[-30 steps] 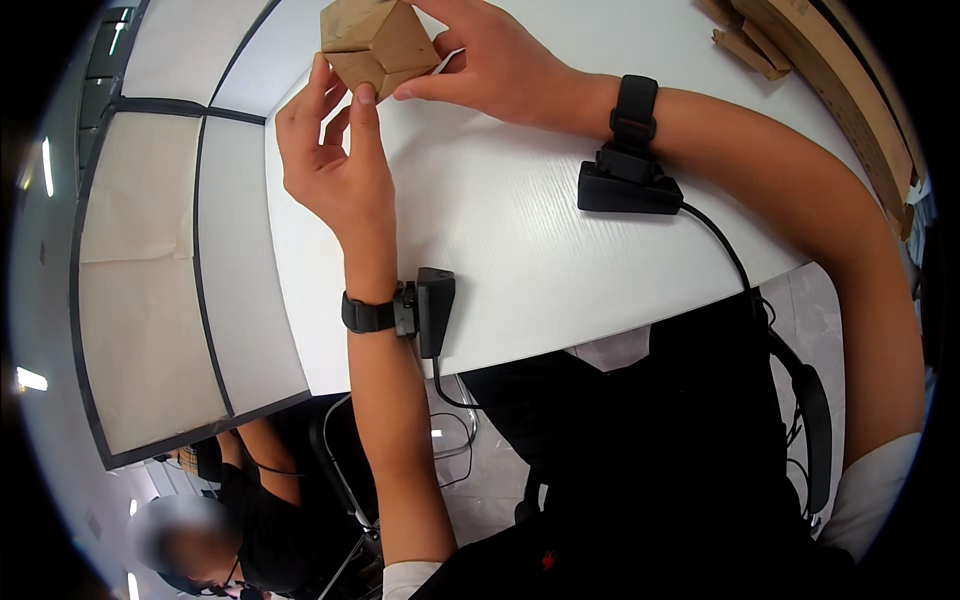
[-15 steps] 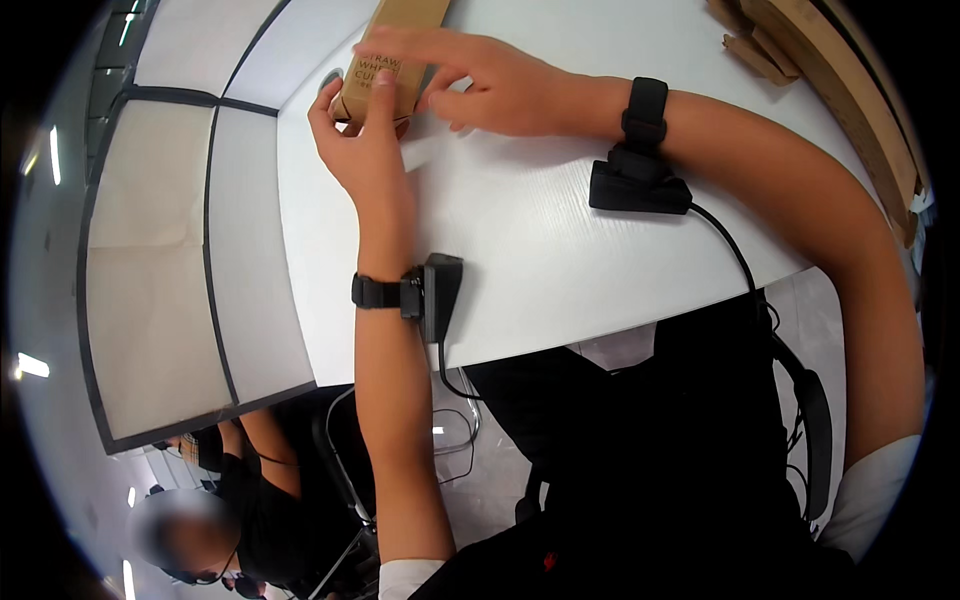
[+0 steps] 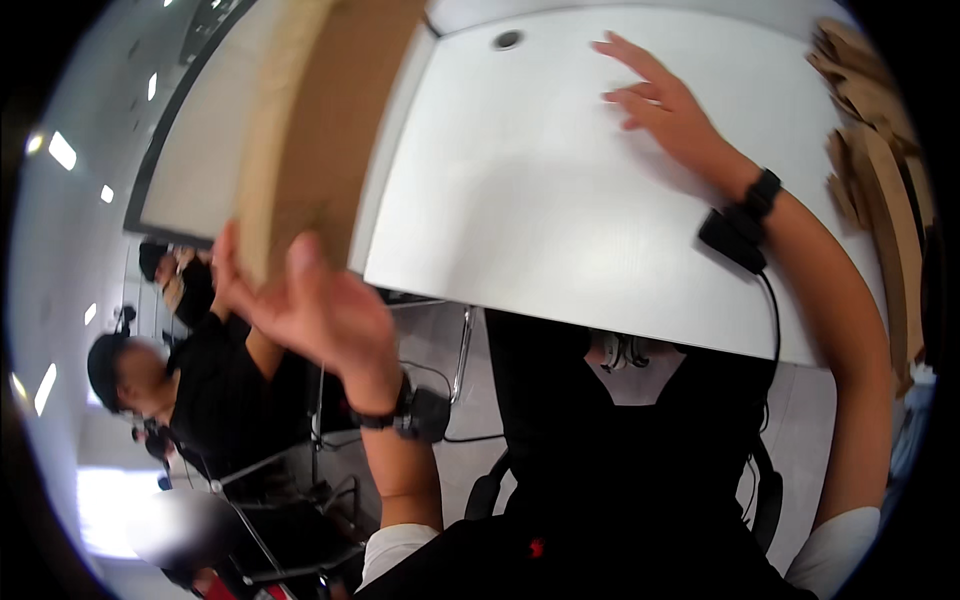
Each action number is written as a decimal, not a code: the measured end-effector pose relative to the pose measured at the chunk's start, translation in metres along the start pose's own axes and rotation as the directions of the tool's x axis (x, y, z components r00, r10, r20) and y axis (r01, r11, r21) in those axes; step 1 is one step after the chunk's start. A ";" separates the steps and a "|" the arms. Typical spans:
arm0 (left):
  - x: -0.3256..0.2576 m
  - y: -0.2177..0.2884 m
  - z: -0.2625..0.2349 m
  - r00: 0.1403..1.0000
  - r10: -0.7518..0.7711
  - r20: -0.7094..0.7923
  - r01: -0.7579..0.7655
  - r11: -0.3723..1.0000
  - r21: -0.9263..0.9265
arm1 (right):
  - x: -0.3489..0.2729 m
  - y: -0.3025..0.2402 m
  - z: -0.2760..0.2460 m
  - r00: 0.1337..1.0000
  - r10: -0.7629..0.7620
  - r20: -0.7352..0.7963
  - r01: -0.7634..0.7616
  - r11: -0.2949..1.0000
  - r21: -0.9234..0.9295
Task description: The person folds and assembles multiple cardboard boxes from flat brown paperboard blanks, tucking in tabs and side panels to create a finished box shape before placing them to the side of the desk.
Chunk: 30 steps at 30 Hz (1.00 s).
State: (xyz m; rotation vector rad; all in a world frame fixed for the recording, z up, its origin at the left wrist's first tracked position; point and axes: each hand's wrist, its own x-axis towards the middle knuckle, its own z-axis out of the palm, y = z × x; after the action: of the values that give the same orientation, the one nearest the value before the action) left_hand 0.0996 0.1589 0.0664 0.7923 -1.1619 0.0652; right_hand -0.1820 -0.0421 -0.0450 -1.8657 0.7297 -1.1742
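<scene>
The long cardboard box [image 3: 335,120] is in the left hand [image 3: 325,315], at the far left of the scene. The hand has its near end, with the thumb across the face toward the wearer and the fingers around at the left; motion blur hides exactly where they press. From this grip the box rises away from the wearer and runs out of view at the far edge, covering part of the pale partition [image 3: 190,160] and the left side of the white table [image 3: 570,215].

The right hand [image 3: 675,110] is well apart from the box, to its right, over the far part of the table. Its fingers are spread and loosely bent, with nothing in them; whether they touch the surface I cannot tell. To the left of that hand, between it and the box, a round dark-centred fitting [image 3: 508,40] sits in the tabletop. Brown cardboard pieces [image 3: 885,210] lie along the right side.
</scene>
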 end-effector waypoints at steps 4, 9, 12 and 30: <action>0.030 0.085 -0.082 0.949 0.287 -0.132 -0.231 0.916 0.328 | 0.002 -0.002 0.002 0.999 0.033 0.013 -0.033 0.999 0.031; 0.046 0.084 -0.207 0.840 0.442 -0.314 -0.080 0.674 0.734 | 0.002 -0.018 0.006 0.997 0.081 0.004 -0.081 0.996 0.019; 0.062 0.046 -0.200 0.795 0.187 -0.576 0.027 0.939 0.342 | 0.003 -0.011 0.003 0.996 0.083 0.032 -0.084 0.996 0.011; 0.128 -0.078 -0.181 0.945 0.281 -0.166 -0.084 0.701 0.708 | 0.001 -0.010 0.004 0.994 0.087 0.059 -0.090 0.995 0.036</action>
State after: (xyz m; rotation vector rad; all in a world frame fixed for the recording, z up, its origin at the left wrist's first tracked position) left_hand 0.3315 0.1643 0.1032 1.2832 -0.9455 0.8042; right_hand -0.1775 -0.0368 -0.0369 -1.8095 0.7450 -1.0667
